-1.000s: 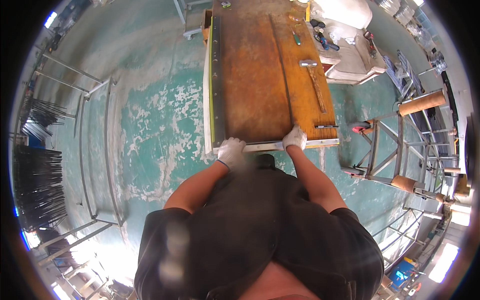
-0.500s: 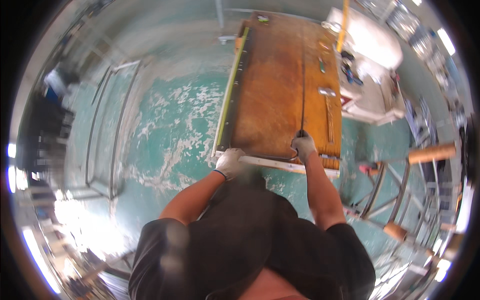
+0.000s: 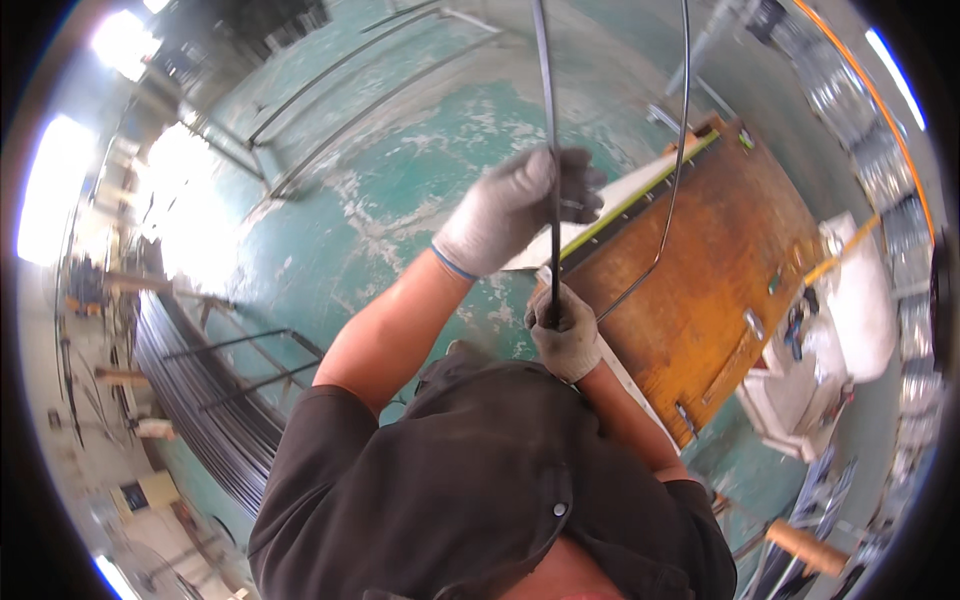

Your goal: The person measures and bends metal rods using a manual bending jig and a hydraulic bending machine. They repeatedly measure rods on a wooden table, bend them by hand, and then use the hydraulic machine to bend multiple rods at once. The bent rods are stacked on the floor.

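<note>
A long, thin, dark metal rod [image 3: 549, 90] rises from my right hand [image 3: 566, 335] and leaves the view at the top. My right hand, in a pale work glove, is closed around its lower end, just off the table's near left corner. My left hand [image 3: 510, 210], also gloved, is higher on the rod. Its fingers are spread and reach past the rod, which crosses in front of them; whether they touch it is unclear. A second dark length [image 3: 683, 130] curves down over the table and bends back toward my right hand; where the two lengths join is out of view.
The brown worktable [image 3: 690, 270] has a yellow-green strip [image 3: 640, 192] along its far left edge and small tools at its right. White sacks [image 3: 850, 300] stand beyond it. A bundle of dark rods [image 3: 205, 400] lies at left. A metal frame [image 3: 370, 110] stands on the green floor.
My view has turned, so the table now sits further right and tilted. The rod has come up off the tabletop in my right hand. My left hand has left the table edge and risen beside it.
</note>
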The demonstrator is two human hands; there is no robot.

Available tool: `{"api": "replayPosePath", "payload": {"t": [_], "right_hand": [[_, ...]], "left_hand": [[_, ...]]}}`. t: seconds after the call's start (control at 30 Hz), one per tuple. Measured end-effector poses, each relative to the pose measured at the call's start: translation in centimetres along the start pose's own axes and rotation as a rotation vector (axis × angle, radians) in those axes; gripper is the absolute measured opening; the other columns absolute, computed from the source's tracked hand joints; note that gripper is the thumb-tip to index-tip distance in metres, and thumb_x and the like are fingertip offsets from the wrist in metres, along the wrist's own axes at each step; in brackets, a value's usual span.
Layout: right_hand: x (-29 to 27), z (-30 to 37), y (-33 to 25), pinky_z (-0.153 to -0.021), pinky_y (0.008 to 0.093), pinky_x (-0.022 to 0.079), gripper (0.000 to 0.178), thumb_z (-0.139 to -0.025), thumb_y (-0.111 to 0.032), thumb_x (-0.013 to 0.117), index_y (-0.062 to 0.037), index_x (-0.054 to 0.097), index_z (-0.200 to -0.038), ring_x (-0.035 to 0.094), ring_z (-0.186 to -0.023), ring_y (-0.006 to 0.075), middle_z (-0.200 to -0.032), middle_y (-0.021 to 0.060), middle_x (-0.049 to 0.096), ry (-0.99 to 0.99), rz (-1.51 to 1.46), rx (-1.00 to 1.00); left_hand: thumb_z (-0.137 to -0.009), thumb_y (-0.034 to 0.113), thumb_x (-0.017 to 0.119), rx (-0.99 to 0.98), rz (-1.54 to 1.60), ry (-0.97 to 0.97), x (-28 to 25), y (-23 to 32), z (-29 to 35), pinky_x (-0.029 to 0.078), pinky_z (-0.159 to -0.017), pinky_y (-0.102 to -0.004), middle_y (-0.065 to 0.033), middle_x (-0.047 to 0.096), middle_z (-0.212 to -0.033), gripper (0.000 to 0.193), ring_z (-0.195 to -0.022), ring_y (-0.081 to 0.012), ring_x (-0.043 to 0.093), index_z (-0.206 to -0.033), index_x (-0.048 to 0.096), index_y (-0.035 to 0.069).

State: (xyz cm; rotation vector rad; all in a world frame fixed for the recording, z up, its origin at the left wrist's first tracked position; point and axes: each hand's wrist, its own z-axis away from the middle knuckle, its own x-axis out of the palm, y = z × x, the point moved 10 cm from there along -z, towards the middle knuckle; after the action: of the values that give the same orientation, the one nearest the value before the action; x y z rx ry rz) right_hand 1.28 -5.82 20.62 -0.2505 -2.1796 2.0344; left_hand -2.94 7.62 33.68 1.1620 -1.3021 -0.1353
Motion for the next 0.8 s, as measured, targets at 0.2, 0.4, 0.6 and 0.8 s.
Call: {"api": "replayPosePath", "payload": {"t": [0.2,0.4,0.6,0.8], "right_hand": [[9.3,-1.6,6.6,-0.067,0.0390,0.052,0.013,-0.086,0.006,0.070,-0.0064,0.066,-0.087,0.064,-0.071,0.0287,-0.084,0.0101,0.064,-0.217,0.283,-0.246],[21.0,-0.9,16.8,-0.074,0.0415,0.058,0.007,-0.086,-0.009,0.077,-0.0071,0.071,-0.088,0.073,-0.084,0.0324,-0.090,0.0116,0.073,-0.551,0.461,-0.043],[29.2,3.7,17.9,-0.089,0.0356,0.058,0.032,-0.087,-0.028,0.088,-0.0089,0.078,-0.110,0.074,-0.097,0.0214,-0.104,0.0074,0.079,-1.187,0.614,0.331],[28.0,1.5,25.3,-0.090,0.0352,0.059,0.032,-0.096,-0.031,0.081,-0.0074,0.078,-0.116,0.074,-0.096,0.0194,-0.104,0.0091,0.079,-1.098,0.669,0.216]], "left_hand": [[-0.115,0.033,0.055,0.352,-0.442,0.362,-3.1,16.3,8.5,0.060,-0.079,-0.0386,-0.0213,0.075,-0.121,0.047,-0.087,-0.0249,0.072,-0.141,0.060,-0.006],[-0.108,0.029,0.064,0.403,-0.605,1.079,-14.4,20.5,19.4,0.049,-0.062,-0.0296,-0.0106,0.076,-0.098,0.034,-0.068,-0.0133,0.062,-0.122,0.068,-0.001],[-0.107,0.028,0.063,0.319,-0.629,1.428,-27.9,18.2,29.3,0.048,-0.058,-0.0309,-0.0096,0.073,-0.087,0.029,-0.061,-0.0130,0.059,-0.112,0.068,0.000],[-0.107,0.022,0.067,0.408,-0.469,1.626,-30.3,18.4,40.2,0.049,-0.056,-0.0304,-0.0085,0.072,-0.085,0.021,-0.061,-0.0130,0.061,-0.113,0.070,0.002]]}}
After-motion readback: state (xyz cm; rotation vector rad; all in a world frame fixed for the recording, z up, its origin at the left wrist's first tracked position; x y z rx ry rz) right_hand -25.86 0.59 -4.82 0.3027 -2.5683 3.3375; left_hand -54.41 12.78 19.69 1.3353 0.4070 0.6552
